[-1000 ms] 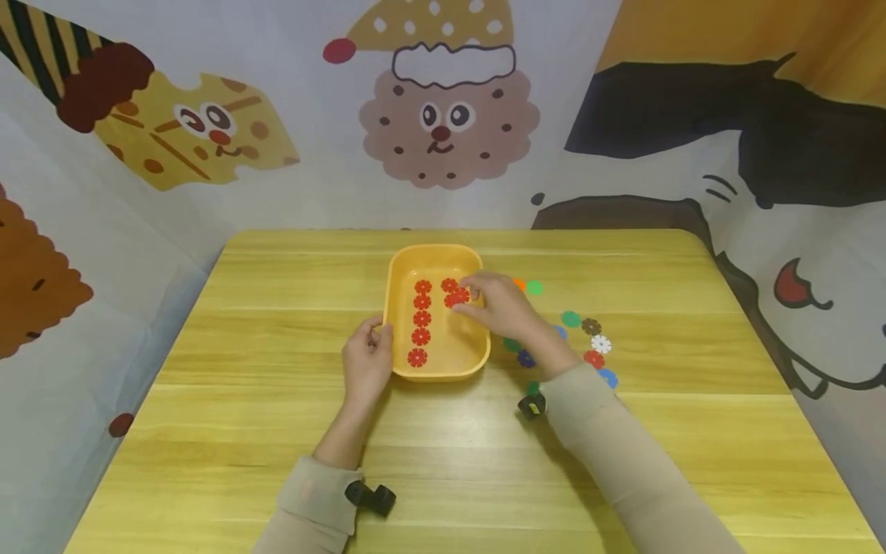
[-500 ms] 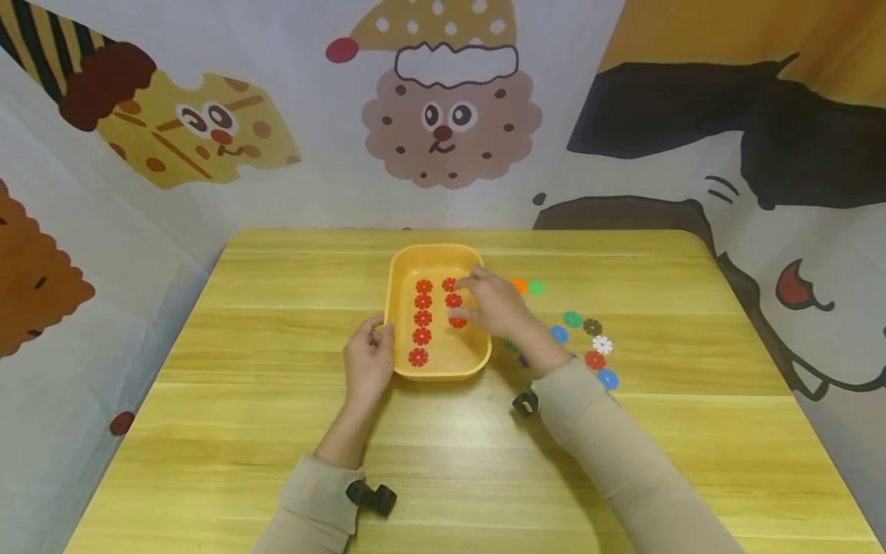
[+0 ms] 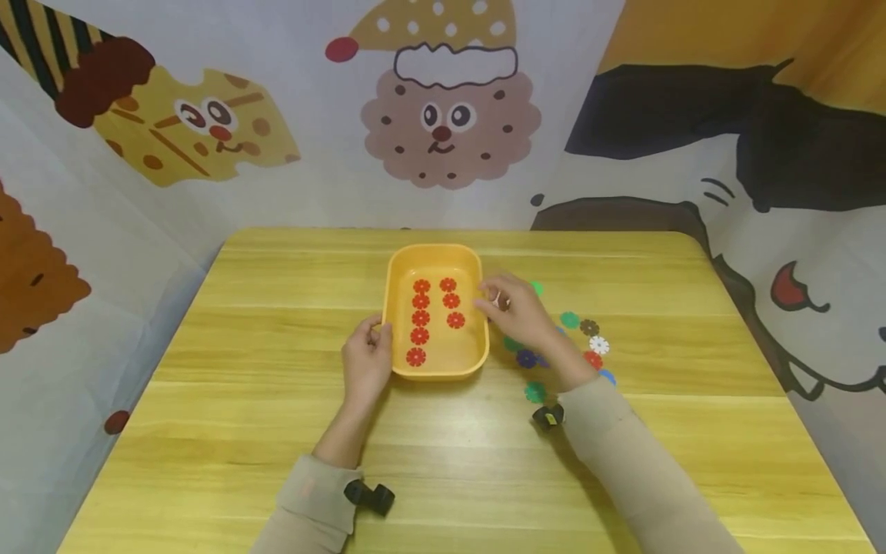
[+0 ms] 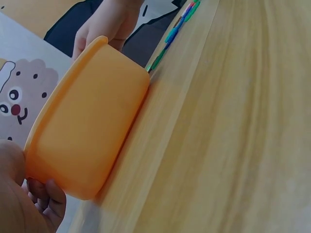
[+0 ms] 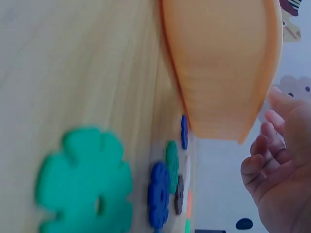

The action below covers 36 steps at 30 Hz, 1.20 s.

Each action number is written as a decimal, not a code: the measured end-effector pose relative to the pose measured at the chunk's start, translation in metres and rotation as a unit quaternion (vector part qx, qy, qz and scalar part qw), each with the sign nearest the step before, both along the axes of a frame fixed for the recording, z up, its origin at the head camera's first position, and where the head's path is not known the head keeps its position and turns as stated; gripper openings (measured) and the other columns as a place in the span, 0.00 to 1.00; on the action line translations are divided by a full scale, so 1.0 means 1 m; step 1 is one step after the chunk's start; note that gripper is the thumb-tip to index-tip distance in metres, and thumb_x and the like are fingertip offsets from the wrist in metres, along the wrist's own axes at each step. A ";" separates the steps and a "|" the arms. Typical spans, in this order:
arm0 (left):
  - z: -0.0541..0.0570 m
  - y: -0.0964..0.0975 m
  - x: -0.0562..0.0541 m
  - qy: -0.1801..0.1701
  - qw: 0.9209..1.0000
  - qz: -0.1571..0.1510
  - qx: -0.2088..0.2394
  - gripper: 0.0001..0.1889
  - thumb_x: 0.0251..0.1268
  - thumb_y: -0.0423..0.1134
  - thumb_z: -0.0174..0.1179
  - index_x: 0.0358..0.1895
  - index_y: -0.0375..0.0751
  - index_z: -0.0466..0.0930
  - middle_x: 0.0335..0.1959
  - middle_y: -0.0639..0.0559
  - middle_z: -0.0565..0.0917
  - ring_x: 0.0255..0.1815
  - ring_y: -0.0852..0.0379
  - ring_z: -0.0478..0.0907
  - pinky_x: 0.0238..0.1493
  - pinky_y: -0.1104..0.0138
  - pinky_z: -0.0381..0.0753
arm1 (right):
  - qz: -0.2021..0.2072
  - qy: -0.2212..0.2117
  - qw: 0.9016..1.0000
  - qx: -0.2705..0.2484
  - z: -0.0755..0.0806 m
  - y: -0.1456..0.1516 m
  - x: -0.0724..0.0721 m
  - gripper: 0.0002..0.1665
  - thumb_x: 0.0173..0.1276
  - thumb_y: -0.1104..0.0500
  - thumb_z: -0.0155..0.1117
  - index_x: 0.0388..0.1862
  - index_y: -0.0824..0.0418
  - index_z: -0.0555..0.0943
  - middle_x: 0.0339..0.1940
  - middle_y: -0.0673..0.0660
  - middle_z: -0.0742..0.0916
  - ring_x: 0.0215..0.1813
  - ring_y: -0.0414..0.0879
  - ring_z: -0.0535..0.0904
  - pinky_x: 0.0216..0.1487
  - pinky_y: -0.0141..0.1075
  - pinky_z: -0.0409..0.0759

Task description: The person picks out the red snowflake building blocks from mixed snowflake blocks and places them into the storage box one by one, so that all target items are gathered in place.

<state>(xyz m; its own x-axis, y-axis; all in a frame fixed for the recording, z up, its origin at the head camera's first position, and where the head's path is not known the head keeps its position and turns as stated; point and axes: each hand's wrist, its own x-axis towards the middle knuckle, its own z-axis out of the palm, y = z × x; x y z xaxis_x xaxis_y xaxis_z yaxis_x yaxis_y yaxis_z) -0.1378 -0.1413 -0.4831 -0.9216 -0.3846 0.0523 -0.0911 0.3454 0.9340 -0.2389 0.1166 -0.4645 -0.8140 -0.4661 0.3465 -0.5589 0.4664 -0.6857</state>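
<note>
A yellow-orange plastic tray (image 3: 440,372) stands on the table. Inside it, red flower-shaped discs (image 3: 420,318) form a longer column on the left and a shorter one of three (image 3: 451,301) on the right. My left hand (image 3: 367,360) grips the tray's left side, thumb at the rim and fingers curled against the outer wall, as the left wrist view shows. Just beyond the opposite rim hovers my right hand (image 3: 521,312), its fingers loosely bent with nothing seen between them. It partly covers loose discs lying on the table below.
Right of the tray lie several loose flower discs: green (image 3: 535,392), dark blue (image 3: 526,358), white (image 3: 599,345), brown (image 3: 589,328) and red (image 3: 593,360). The wooden table (image 3: 277,292) meets a cartoon-printed cloth (image 3: 332,177) behind it.
My right hand has let go of a red disc in the tray's right column, below two others, and moved right, out past the rim. The left hand stays on the tray.
</note>
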 end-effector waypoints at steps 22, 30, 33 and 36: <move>-0.001 0.000 0.000 -0.004 1.000 -0.002 0.006 0.18 0.76 0.40 0.57 0.60 0.31 0.79 0.24 0.47 0.76 0.21 0.56 0.70 0.18 0.72 0.70 | -0.025 -0.044 0.997 0.058 0.004 0.046 0.013 0.13 0.72 0.61 0.67 0.52 0.66 0.83 0.33 0.53 0.84 0.31 0.45 0.79 0.30 0.36 0.80; 0.000 0.000 0.000 -0.005 1.000 -0.002 0.000 0.17 0.76 0.40 0.57 0.59 0.31 0.80 0.24 0.47 0.76 0.20 0.56 0.70 0.18 0.73 0.69 | -0.017 -0.067 0.995 0.070 0.004 0.068 0.019 0.14 0.73 0.60 0.66 0.53 0.66 0.83 0.35 0.54 0.85 0.34 0.46 0.80 0.34 0.37 0.82; 0.000 0.000 0.001 -0.003 1.000 -0.001 -0.001 0.17 0.76 0.40 0.57 0.58 0.31 0.80 0.24 0.47 0.76 0.20 0.56 0.69 0.18 0.73 0.69 | -0.015 -0.062 0.995 0.073 0.002 0.077 0.022 0.14 0.73 0.62 0.66 0.54 0.67 0.82 0.36 0.55 0.85 0.35 0.46 0.80 0.35 0.37 0.83; 0.000 0.001 0.000 0.000 1.000 -0.001 -0.004 0.17 0.76 0.40 0.57 0.58 0.31 0.80 0.23 0.47 0.75 0.20 0.56 0.69 0.17 0.73 0.68 | -0.017 -0.060 0.995 0.075 0.001 0.084 0.024 0.15 0.72 0.63 0.66 0.55 0.68 0.82 0.38 0.56 0.86 0.35 0.47 0.81 0.36 0.37 0.83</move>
<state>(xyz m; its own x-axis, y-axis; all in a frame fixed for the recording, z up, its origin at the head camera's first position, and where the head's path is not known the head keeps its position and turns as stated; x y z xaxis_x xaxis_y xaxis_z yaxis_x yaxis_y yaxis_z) -0.1374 -0.1405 -0.4827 -0.9223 -0.3825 0.0549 -0.0908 0.3525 0.9314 -0.2147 0.2009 -0.4636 -0.8612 -0.4774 0.1745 -0.4597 0.5851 -0.6681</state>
